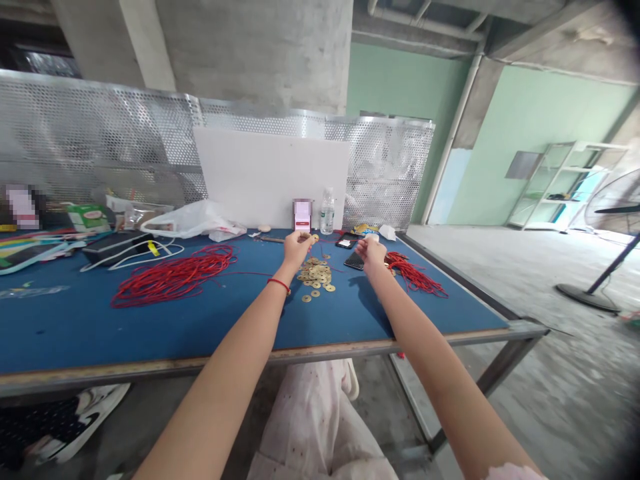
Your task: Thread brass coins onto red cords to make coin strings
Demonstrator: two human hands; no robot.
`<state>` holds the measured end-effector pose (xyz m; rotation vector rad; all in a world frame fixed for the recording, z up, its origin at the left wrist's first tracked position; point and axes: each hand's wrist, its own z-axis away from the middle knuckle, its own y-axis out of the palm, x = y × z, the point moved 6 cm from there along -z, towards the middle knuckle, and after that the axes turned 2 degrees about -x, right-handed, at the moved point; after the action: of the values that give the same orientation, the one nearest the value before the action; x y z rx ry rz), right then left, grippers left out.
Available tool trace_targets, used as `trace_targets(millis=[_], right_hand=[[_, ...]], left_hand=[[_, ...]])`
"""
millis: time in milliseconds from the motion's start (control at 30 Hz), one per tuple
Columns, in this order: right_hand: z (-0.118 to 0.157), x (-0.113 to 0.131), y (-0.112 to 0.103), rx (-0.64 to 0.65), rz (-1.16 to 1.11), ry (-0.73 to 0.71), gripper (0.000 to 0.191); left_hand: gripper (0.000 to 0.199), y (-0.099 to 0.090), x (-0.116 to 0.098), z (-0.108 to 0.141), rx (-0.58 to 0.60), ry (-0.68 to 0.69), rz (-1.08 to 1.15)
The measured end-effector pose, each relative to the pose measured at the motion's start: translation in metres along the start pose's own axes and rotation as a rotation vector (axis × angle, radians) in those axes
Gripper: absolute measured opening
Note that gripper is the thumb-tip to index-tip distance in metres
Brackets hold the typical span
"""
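My left hand (299, 247) is raised over the table, its fingertips pinching a brass-coloured coin with a hole (315, 238). My right hand (373, 252) is closed to the right of it, with a thin red cord (351, 240) running from its fingertips toward the coin. Whether the cord passes through the hole is too small to tell. Below and between the hands lies a pile of similar holed coins (315, 272), several scattered at its near edge. A large bundle of red cord (175, 275) lies to the left, and a smaller red bundle (415, 275) beside my right forearm.
A phone (302, 217) stands against the white board (270, 177), next to clear bottles (327, 212). A dark device (354, 261) lies near my right hand. At left are a white plastic bag (195, 219), a black box (115, 247) and cables. The table's front edge (330, 350) runs below my forearms.
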<state>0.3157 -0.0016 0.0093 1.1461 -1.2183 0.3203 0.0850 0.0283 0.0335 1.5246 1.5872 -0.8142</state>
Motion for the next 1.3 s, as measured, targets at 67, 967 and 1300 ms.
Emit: trace_targets(millis=[67, 967, 1300], right_hand=[[0.002, -0.005, -0.002, -0.064, -0.018, 0.075, 0.012], [0.057, -0.015, 0.059, 0.911, 0.807, -0.515, 0.019], [0.044, 0.005, 0.046, 0.732, 0.113, -0.032, 0.029]], left_hand=[[0.009, 0.003, -0.001, 0.001, 0.048, 0.046, -0.060], [0.012, 0.011, 0.006, 0.009, 0.108, -0.192, 0.101], [0.025, 0.007, 0.019, 0.005, 0.100, -0.328, 0.344]])
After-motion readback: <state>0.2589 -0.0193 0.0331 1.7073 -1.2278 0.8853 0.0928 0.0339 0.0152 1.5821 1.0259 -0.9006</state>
